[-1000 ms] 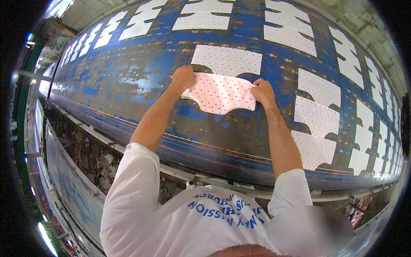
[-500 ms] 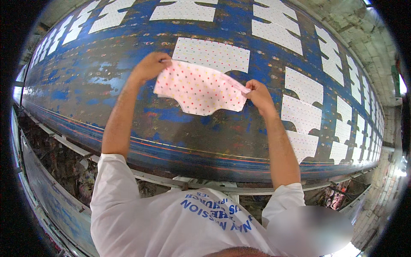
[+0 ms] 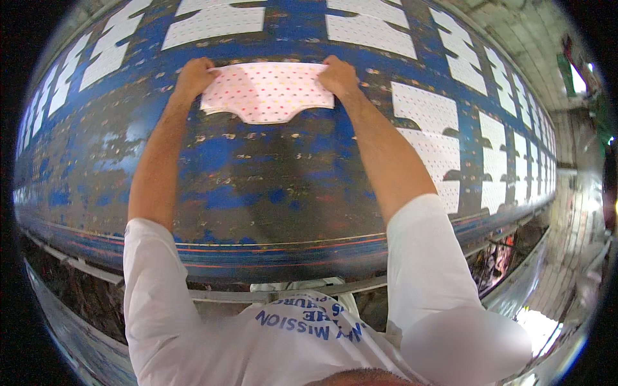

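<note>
A cut piece of pale pink polka-dot fabric [image 3: 267,93] is stretched between my hands over the dark blue, paint-worn table [image 3: 257,186]. Its upper edge runs fairly straight, and its lower edge narrows through two curved cutouts to a middle tab. My left hand [image 3: 195,77] pinches the upper left corner. At the upper right corner, the fingers of my right hand [image 3: 339,76] are closed on the cloth. A thin pale edge shows beneath its lower left side; most of whatever lies under the fabric is hidden.
Similar white dotted pieces [image 3: 425,109] lie in columns to the right, with more [image 3: 215,22] along the far side and left. A metal rail [image 3: 225,296] runs along the table's near edge. A block wall [image 3: 573,148] stands at the right.
Both hands have moved farther away and leftward with the fabric, which is now straighter and flatter. It covers the dotted piece that lay beyond it, and the view has shifted.
</note>
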Tool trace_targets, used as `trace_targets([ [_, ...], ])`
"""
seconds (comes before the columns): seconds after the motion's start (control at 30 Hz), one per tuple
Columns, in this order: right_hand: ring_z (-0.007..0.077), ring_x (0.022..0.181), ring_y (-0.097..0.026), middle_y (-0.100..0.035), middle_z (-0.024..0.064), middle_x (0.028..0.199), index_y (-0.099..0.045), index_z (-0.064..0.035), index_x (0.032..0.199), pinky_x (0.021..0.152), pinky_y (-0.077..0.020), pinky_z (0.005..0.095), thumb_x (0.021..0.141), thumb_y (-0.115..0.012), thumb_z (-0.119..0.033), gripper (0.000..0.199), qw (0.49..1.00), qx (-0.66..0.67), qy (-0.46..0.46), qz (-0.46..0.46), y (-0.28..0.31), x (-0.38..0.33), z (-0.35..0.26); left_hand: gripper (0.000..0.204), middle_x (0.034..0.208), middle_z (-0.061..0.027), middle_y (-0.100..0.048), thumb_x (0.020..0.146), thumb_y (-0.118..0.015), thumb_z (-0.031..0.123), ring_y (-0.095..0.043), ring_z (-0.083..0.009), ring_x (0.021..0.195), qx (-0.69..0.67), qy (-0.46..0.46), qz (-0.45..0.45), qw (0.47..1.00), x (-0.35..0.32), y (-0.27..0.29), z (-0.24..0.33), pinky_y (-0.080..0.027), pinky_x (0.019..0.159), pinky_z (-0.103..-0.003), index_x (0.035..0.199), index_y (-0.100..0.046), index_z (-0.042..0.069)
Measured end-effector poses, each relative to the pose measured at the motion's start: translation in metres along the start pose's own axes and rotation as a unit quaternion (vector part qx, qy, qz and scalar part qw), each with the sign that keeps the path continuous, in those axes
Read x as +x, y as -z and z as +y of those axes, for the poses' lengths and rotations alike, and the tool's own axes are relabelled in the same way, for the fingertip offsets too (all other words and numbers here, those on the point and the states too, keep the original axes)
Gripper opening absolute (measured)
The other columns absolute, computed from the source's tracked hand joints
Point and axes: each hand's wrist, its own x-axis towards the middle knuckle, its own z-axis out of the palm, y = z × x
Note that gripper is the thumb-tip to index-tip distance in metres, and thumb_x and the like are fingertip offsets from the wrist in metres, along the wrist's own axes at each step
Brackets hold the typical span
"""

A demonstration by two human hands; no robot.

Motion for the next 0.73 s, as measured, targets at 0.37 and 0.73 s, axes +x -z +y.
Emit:
trace_targets([
  [0.37, 0.0380, 0.105, -0.065, -0.065, 0.0138, 0.105, -0.069, -0.0122, 0.099, 0.092, -0.0535, 0.0490, 0.077, -0.073, -0.011, 0.022, 0.986, 0.016, 0.159, 0.051, 0.000, -0.057, -0.015, 0.044, 0.126, -0.0276, -0.062, 0.095, -0.067, 0.023, -0.063, -0.0449, 0.116, 0.182, -0.032, 0.080, 0.979, -0.026, -0.016, 0.032, -0.053, 0.099, -0.053, 0.129, -0.055, -0.002],
  [0.73, 0.0310, 0.100, -0.070, -0.069, 0.0175, 0.099, -0.063, -0.0065, 0.092, 0.085, -0.0543, 0.0481, 0.074, -0.077, -0.008, 0.023, 0.921, 0.330, 0.205, -0.012, 0.097, -0.191, 0.082, 0.040, 0.140, -0.0220, -0.057, 0.099, -0.063, 0.017, -0.058, -0.0396, 0.127, -0.001, -0.125, 0.124, 0.984, -0.106, 0.019, 0.137, -0.048, 0.105, -0.055, 0.138, -0.056, 0.009],
])
